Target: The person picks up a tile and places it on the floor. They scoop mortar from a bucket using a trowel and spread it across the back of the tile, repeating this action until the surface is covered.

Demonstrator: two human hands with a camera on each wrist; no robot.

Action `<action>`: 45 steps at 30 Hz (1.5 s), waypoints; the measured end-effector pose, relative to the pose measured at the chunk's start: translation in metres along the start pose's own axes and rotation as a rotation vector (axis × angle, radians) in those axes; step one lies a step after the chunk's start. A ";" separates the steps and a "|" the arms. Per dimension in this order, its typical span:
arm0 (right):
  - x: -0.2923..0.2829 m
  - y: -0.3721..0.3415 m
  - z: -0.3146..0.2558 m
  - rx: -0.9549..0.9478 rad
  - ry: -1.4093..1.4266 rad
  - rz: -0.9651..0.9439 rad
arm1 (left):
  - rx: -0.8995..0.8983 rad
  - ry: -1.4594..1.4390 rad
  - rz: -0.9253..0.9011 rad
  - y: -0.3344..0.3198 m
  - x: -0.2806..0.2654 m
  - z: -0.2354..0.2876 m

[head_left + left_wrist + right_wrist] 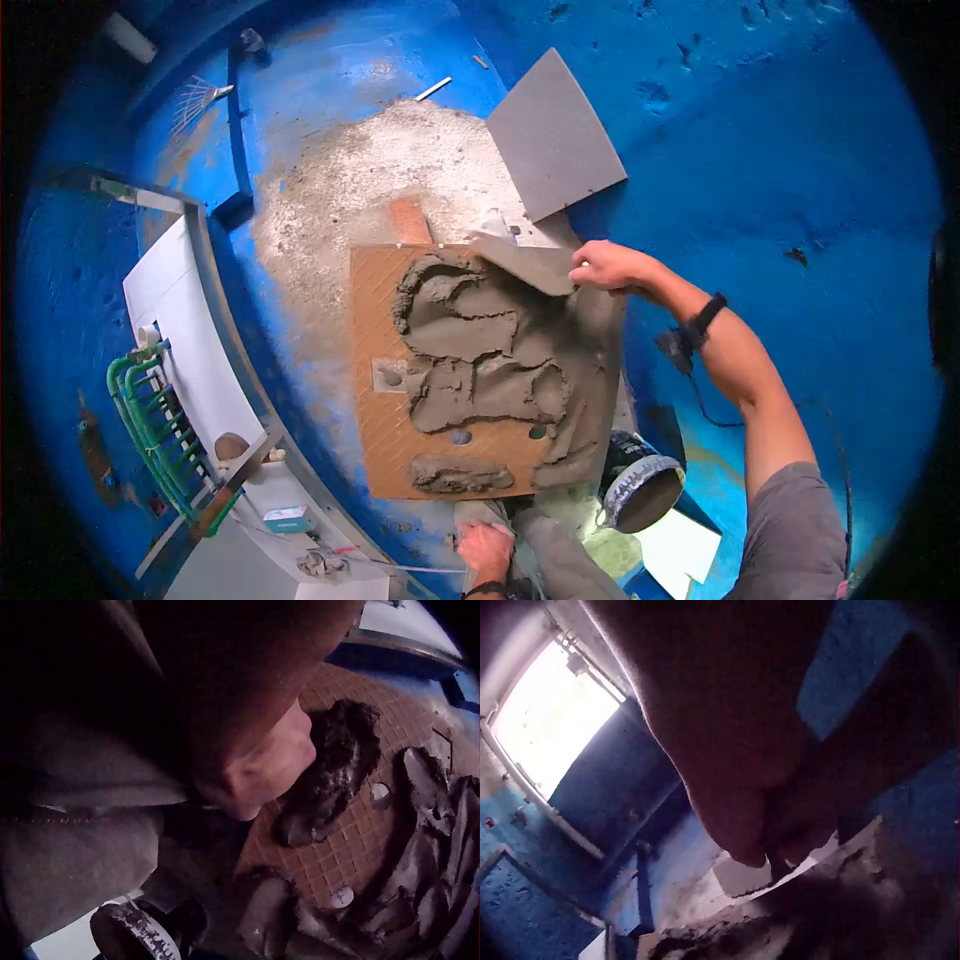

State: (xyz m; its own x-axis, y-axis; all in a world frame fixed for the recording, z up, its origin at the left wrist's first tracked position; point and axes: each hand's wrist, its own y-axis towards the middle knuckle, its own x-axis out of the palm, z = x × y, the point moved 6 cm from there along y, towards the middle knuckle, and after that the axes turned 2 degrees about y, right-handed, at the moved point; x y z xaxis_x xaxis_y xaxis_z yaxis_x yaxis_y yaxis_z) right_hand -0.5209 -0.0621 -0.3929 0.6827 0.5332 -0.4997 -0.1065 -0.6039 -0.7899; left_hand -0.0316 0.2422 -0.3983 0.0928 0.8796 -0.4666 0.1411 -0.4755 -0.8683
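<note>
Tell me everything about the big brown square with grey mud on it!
The big brown square looks like a flat tile, with crisscross lines on its bare parts. Thick, wet-looking grey mud lies on it in lumpy smears, with a separate strip near its bottom edge. Two round spots and a pale patch show too. The right hand holds a flat tool over its far edge. What supports it is hidden.

Brown tile [372, 450] w/ grid-ribbed face is mostly covered in grey mortar [470, 395], lumpy in the mid, smeared on the R in head view; separate strip's seen nr btm edge. Flat grey trowel [535, 268] is held at top edge, R of mid.
</note>
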 end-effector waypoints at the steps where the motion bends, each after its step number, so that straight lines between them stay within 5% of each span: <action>1: 0.011 0.021 -0.013 -0.103 -0.139 -0.051 | -0.013 -0.010 -0.011 0.001 0.001 -0.001; 3: 0.051 0.105 0.015 -0.205 -0.276 -0.003 | -0.042 -0.013 -0.028 0.001 0.007 -0.010; 5: 0.035 0.104 -0.018 0.043 -0.244 0.247 | -0.022 -0.011 -0.073 0.005 0.011 -0.009; 8: 0.036 0.115 -0.034 0.132 -0.129 0.477 | -0.039 -0.023 -0.134 0.004 0.000 -0.009; 12: 0.084 0.076 -0.122 -0.010 0.002 0.468 | -0.012 0.034 -0.055 0.002 0.009 -0.007; 15: 0.119 0.029 -0.190 -0.158 -0.226 0.432 | -0.019 0.028 -0.063 0.002 0.015 -0.007; 17: 0.139 0.030 -0.162 -0.170 -0.255 0.396 | -0.002 -0.051 -0.110 0.005 0.017 -0.011; 19: 0.136 0.032 -0.103 0.105 -0.327 0.463 | -0.017 -0.066 -0.098 0.001 0.007 -0.010; 25: 0.054 0.061 0.019 0.283 -0.471 0.766 | -0.105 -0.146 -0.146 -0.002 0.000 -0.017; 29: 0.014 0.066 0.032 0.261 -0.145 0.598 | -0.073 -0.077 -0.052 0.000 0.009 -0.021; 31: 0.008 0.047 -0.002 0.122 -0.119 0.605 | -0.079 -0.087 -0.067 -0.002 0.009 -0.020; 34: 0.018 0.042 -0.068 -0.169 -0.025 0.347 | -0.086 -0.117 -0.089 0.003 0.011 -0.020; 35: 0.023 0.034 -0.097 -0.072 0.062 0.196 | -0.093 -0.132 -0.112 0.004 0.014 -0.020; 38: 0.048 0.068 -0.150 -0.207 -0.053 0.041 | -0.101 -0.163 -0.094 0.002 0.004 -0.023; 40: 0.087 0.124 -0.163 -0.362 -0.399 -0.050 | -0.115 -0.152 -0.076 0.004 0.008 -0.024; 45: 0.079 0.172 -0.168 -0.114 -0.272 0.364 | -0.118 -0.175 -0.084 0.003 0.013 -0.030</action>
State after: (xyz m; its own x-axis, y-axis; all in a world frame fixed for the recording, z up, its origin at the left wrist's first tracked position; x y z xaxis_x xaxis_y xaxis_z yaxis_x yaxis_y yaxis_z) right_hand -0.3635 -0.2238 -0.5087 0.3992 0.4013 -0.8244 -0.2139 -0.8336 -0.5093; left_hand -0.0001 0.2518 -0.4017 -0.0953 0.9005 -0.4242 0.2561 -0.3896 -0.8846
